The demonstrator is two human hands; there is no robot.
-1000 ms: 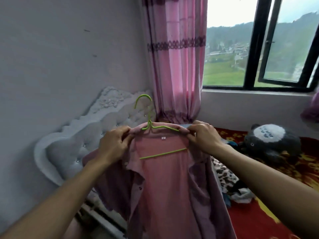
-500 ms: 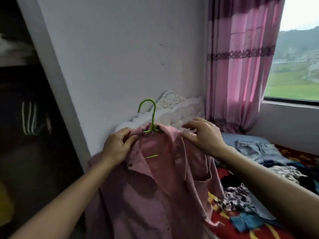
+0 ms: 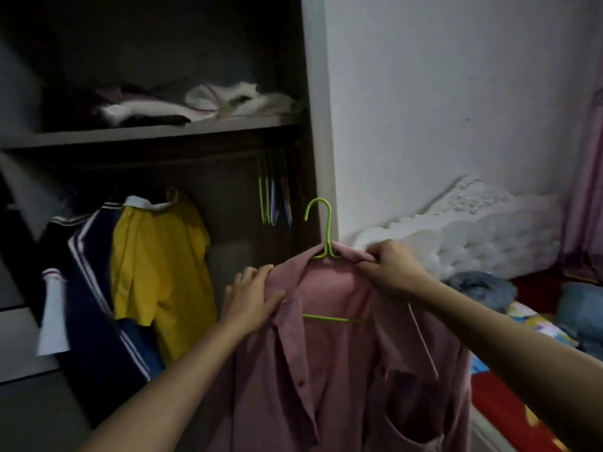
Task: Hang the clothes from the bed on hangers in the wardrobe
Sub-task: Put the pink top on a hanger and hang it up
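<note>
A pink button shirt (image 3: 329, 370) hangs on a green hanger (image 3: 321, 230), held up in front of the open wardrobe (image 3: 313, 125). My right hand (image 3: 391, 267) pinches the shirt's right shoulder by the collar. My left hand (image 3: 253, 298) lies with straight fingers on the left shoulder and collar. The hanger's hook stands free, below and right of the dark rail (image 3: 182, 156). Several empty hangers (image 3: 274, 203) hang at the rail's right end. The bed (image 3: 522, 396) with a red cover is at the right.
A yellow shirt (image 3: 156, 272) and a navy striped jacket (image 3: 88, 298) hang on the rail at the left. Folded clothes (image 3: 208, 104) lie on the shelf above. Blue jeans (image 3: 483, 285) lie on the bed beside a white tufted headboard (image 3: 473, 236).
My view has swung left from the window and bed to the wardrobe. The shirt on its hanger has come along, and my left hand's fingers have flattened on the shoulder.
</note>
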